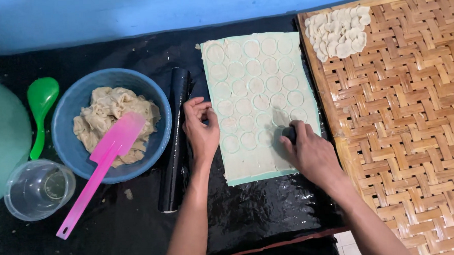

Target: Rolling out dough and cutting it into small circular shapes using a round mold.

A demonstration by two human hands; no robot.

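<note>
Right hand [309, 152]: presses down on the dough sheet [260, 103], fingers curled tight around a small dark cutter [290, 133] at the sheet's lower right part.
Left hand [200, 127]: rests at the sheet's left edge, fingers loosely bent and half open, holding nothing; fingertips touch the edge of the dough.
Dough sheet: pale, rectangular, flat on the bench [139, 218], between the roller and the tray; rows of round cuts cover its upper and middle part, and a plain strip along the bottom is uncut.
Cutter: mostly hidden under the right hand's fingers; its shape cannot be made out.
Roller [175, 145]: black, lying lengthwise just left of the sheet, beside the left hand and wrist.
Bowl [73, 106]: blue, left of the roller, holding a lump of scrap dough [101, 110].
Spatula [99, 171]: pink, blade resting on the scrap dough, handle sticking out over the bowl's rim toward the bench's front.
Cup [38, 189]: clear plastic, just below and left of the bowl.
Spoon [41, 110]: green, left of the bowl.
Tray [416, 134]: woven bamboo, right of the sheet, touching the right forearm.
Rounds [339, 32]: a small heap of cut dough discs at the tray's far left corner, well apart from both hands.
Bench: covered in shiny black plastic.
</note>
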